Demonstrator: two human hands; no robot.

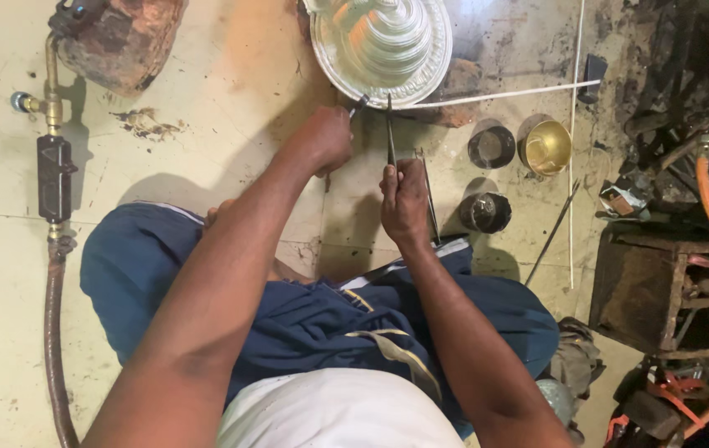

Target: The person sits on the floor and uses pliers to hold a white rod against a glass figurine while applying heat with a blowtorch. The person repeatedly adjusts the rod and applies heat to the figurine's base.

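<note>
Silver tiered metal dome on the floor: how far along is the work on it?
Done: the silver tiered metal dome looks fully shaped. In hand: the left hand holds a small tool at its rim, and the right hand grips thin metal tweezers pointing there. What remains cannot be told.

Left hand [327, 139] gripping tool, right hand [404, 199] holding tweezers [390, 133]

Stained pale tiled floor [205, 124] with metalwork laid out.
On it rest a tiered silver metal dome [382, 41], two dark round pots [491, 147], a brass bowl [547, 147], thin white rods [504, 95] and a dark wooden stool [640, 286].
</note>
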